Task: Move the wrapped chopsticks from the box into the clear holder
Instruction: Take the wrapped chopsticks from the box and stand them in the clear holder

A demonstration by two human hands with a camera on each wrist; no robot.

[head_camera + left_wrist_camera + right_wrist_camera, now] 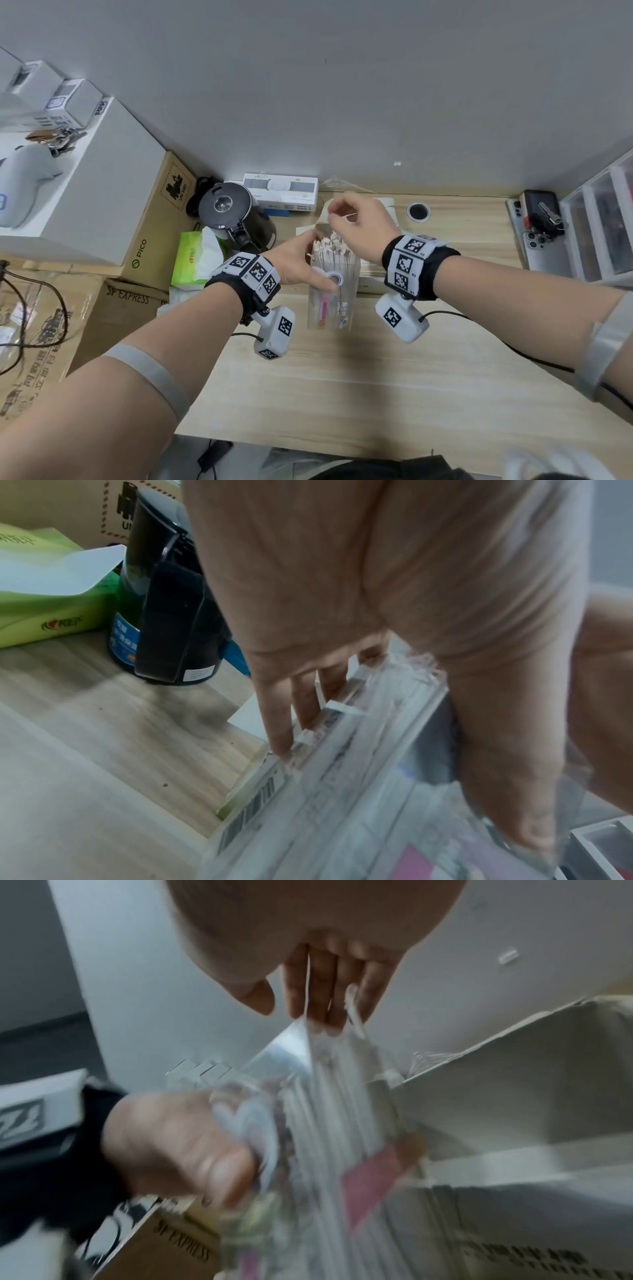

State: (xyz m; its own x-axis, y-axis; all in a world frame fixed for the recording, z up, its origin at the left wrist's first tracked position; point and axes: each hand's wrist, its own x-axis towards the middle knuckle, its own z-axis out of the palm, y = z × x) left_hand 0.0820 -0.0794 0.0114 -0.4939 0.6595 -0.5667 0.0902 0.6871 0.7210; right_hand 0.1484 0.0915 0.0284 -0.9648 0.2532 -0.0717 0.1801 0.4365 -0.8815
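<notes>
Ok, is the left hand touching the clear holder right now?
Touching. In the head view the left hand wraps the clear holder, thumb across its front; the left wrist view shows the fingers against its far side.

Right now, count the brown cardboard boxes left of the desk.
3: the PICO box behind the tissue pack; the SF EXPRESS box nearer; the plastic-wrapped box farthest left. Others may be hidden.

"PICO" on side of cardboard box [150, 219], well left of left hand [298, 260]; "UN 3481" on stamp higher on same box. "SF EXPRESS" on lower carton [126, 298] (also readable in right wrist view), below-left of that hand. Tissue pack logo illegible.
</notes>
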